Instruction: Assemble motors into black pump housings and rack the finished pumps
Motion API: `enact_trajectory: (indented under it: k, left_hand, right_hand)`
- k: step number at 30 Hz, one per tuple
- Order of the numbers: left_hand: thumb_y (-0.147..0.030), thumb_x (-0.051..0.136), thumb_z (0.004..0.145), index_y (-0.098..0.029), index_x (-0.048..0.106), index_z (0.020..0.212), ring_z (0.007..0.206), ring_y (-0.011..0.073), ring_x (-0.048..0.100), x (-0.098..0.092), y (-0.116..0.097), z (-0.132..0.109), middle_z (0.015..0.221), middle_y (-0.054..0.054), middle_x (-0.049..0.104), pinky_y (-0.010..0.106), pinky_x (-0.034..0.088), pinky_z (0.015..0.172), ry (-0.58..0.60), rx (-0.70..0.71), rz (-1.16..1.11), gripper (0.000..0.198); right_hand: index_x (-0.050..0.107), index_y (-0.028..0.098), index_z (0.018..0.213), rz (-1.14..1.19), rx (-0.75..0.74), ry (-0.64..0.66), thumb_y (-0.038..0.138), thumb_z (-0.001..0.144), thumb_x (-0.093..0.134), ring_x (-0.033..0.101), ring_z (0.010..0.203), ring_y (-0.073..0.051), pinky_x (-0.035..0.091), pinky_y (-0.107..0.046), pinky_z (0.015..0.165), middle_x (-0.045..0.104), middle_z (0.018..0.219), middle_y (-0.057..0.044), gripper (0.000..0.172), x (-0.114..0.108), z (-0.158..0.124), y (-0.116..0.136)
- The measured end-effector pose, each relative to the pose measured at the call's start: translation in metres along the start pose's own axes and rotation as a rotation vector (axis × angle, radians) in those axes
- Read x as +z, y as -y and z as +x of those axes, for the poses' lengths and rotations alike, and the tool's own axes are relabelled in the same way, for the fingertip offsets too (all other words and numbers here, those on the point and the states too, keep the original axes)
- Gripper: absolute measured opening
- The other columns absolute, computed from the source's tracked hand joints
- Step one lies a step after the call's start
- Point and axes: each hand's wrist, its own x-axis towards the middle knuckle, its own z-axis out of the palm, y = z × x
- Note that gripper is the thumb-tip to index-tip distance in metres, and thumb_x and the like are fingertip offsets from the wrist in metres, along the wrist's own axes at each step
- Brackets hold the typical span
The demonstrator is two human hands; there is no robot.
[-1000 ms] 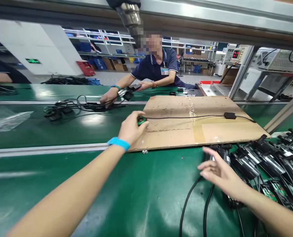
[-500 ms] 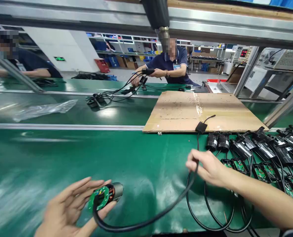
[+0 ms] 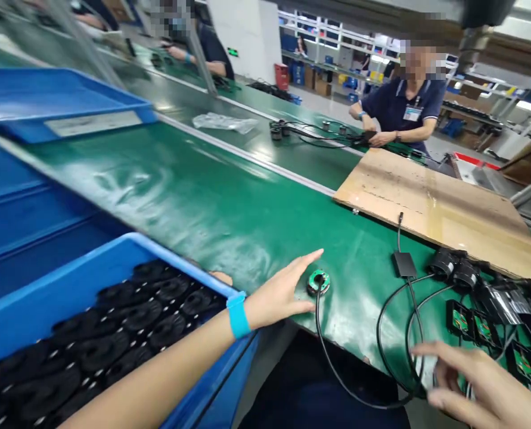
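A small motor with a round green circuit board (image 3: 319, 281) on top stands at the front of the green table. My left hand (image 3: 283, 292), wearing a blue wristband, is open just left of the motor, thumb and fingers spread, holding nothing. From the motor's board a black cable (image 3: 332, 363) hangs over the table edge and loops right to a flat black box (image 3: 403, 264) with a short plug lead. My right hand (image 3: 471, 375) hovers by the cable loops at lower right, fingers apart and slightly bent; it appears to grip nothing.
A blue bin (image 3: 133, 241) with several black ring-shaped parts stands at lower left, below another blue tray (image 3: 146, 113). Black-cased parts (image 3: 464, 273) with cables crowd the right side. A cardboard sheet (image 3: 390, 185) lies behind them. Across the bench, a co-worker (image 3: 403, 107) handles cables.
The view has swung left, bringing the blue bins into sight. My left hand has let go of the motor, now standing on the table. My right hand has released the cable.
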Motion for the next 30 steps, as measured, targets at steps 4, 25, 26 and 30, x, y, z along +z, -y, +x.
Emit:
enact_trajectory:
  k: [4, 25, 26, 30]
  left_hand:
    - [-0.052, 0.071, 0.086, -0.023, 0.044, 0.148, 0.140, 0.0308, 0.051, -0.060, -0.005, -0.051, 0.151, 0.014, 0.053, 0.050, 0.041, 0.120, -0.403, -0.109, 0.187, 0.073]
    - [-0.058, 0.044, 0.099, -0.016, 0.058, 0.138, 0.109, 0.0336, 0.065, -0.066, 0.075, -0.158, 0.120, 0.018, 0.067, 0.038, 0.051, 0.081, -0.149, -0.719, 1.029, 0.059]
    - [-0.056, 0.040, 0.101, -0.017, 0.060, 0.135, 0.105, 0.0325, 0.066, -0.061, 0.079, -0.153, 0.117, 0.017, 0.067, 0.036, 0.050, 0.074, -0.165, -0.724, 1.033, 0.055]
    - [-0.042, 0.036, 0.103, -0.017, 0.069, 0.107, 0.087, 0.0286, 0.067, -0.055, 0.096, -0.142, 0.098, 0.014, 0.069, 0.032, 0.045, 0.064, -0.157, -0.688, 1.015, 0.041]
  right_hand:
    - [0.049, 0.026, 0.142, -0.217, -0.175, -0.262, 0.053, 0.101, 0.054, 0.071, 0.089, -0.021, 0.060, -0.033, 0.078, 0.070, 0.100, -0.006, 0.049, 0.019, 0.081, -0.006]
    - [0.058, 0.023, 0.136, -0.282, -0.717, -0.476, 0.029, 0.101, 0.057, 0.059, 0.115, -0.029, 0.054, -0.045, 0.095, 0.063, 0.122, -0.012, 0.035, 0.089, 0.179, 0.022]
    - [0.056, 0.022, 0.138, -0.262, -0.687, -0.501, 0.031, 0.100, 0.059, 0.058, 0.117, -0.030, 0.054, -0.047, 0.097, 0.062, 0.124, -0.013, 0.039, 0.093, 0.179, 0.021]
    - [0.041, 0.019, 0.146, -0.042, -0.432, -0.590, 0.052, 0.092, 0.068, 0.056, 0.121, -0.034, 0.053, -0.053, 0.098, 0.054, 0.132, -0.019, 0.069, 0.102, 0.188, 0.025]
